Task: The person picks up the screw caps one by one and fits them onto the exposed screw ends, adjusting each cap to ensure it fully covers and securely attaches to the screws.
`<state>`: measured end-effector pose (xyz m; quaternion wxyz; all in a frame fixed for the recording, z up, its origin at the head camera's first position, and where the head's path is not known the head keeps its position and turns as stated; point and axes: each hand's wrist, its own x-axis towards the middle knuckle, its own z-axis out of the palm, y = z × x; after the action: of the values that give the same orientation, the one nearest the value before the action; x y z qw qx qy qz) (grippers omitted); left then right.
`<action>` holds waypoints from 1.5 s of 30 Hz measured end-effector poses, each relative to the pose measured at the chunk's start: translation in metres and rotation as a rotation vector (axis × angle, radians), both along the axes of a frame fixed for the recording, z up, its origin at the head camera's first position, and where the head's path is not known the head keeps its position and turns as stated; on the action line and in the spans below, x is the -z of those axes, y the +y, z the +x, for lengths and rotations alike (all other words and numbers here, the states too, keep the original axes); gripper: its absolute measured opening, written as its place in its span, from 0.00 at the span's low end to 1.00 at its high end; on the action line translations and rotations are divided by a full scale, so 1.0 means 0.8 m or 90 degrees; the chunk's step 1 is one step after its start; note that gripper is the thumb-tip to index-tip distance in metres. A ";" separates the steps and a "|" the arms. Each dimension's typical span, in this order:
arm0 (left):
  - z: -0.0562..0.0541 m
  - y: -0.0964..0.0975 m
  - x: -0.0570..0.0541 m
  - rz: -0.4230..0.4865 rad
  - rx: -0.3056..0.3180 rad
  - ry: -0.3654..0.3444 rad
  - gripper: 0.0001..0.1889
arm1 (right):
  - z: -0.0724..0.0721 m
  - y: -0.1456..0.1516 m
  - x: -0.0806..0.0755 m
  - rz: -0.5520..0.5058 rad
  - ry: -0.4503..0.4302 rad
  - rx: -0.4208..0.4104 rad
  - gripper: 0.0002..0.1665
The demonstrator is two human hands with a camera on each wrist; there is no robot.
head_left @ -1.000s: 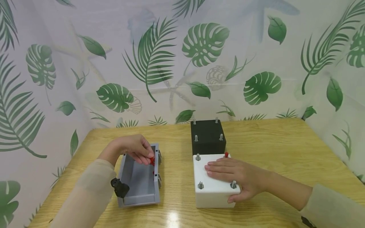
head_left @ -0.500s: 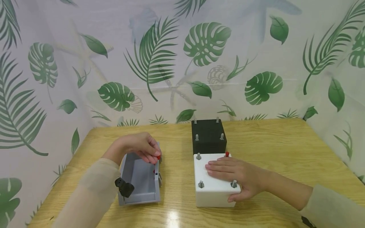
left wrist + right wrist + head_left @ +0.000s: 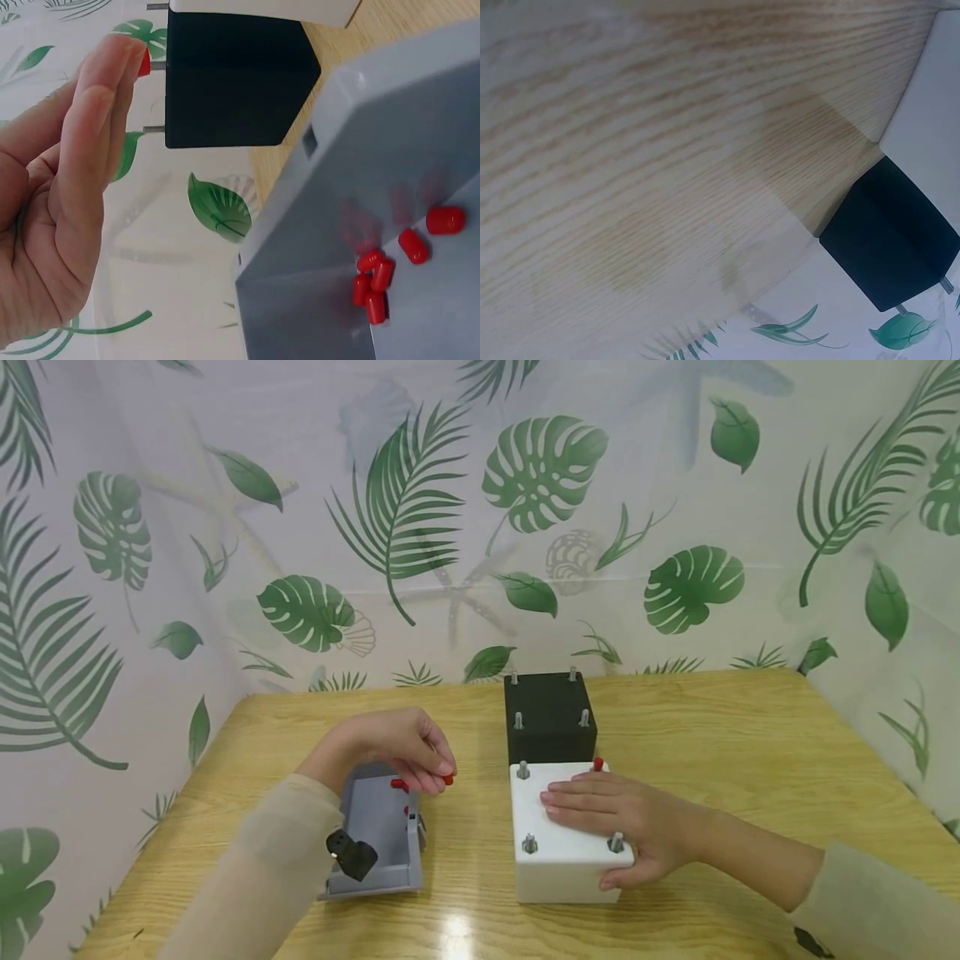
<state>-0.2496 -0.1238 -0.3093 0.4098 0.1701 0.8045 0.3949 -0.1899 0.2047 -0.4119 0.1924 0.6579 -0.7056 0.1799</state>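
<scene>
My left hand (image 3: 408,747) pinches a small red cap (image 3: 449,779) between thumb and fingertips, just past the right wall of a grey tray (image 3: 414,852). In the left wrist view only an edge of that cap shows behind the fingers. Several loose red caps (image 3: 381,276) lie on the tray floor. My right hand (image 3: 633,822) rests with straight fingers on top of a white block (image 3: 566,881), its thumb along the near right side. Bare metal bolts (image 3: 529,843) stand up from the block, and a red cap (image 3: 597,764) covers the far right one. The right wrist view does not show the hand.
Directly behind the white block stands a black block (image 3: 550,697) with upright bare bolts at its corners. Both blocks and the tray are on a wooden table (image 3: 712,735). A leaf-patterned cloth (image 3: 450,527) hangs along the back and sides.
My left hand has lifted a red cap from the tray and carried it right, over the tray's right wall. The right hand stays in place on the white block.
</scene>
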 end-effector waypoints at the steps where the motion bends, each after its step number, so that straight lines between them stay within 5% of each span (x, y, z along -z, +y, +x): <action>1: 0.001 0.002 0.000 0.000 0.005 0.001 0.08 | 0.000 0.000 0.000 0.001 0.000 0.001 0.44; 16: 0.013 0.039 -0.007 0.017 0.033 0.025 0.05 | 0.002 0.002 -0.001 0.005 -0.013 0.009 0.45; 29: 0.024 0.080 -0.014 0.016 0.108 0.035 0.06 | 0.002 0.001 -0.002 0.004 -0.014 0.010 0.45; 45: 0.040 0.110 -0.025 0.039 0.154 0.030 0.05 | 0.003 0.000 -0.002 0.002 -0.019 0.021 0.44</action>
<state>-0.2173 -0.0360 -0.2892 0.4301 0.2872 0.7752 0.3628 -0.1872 0.2050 -0.4104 0.1838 0.6435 -0.7195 0.1855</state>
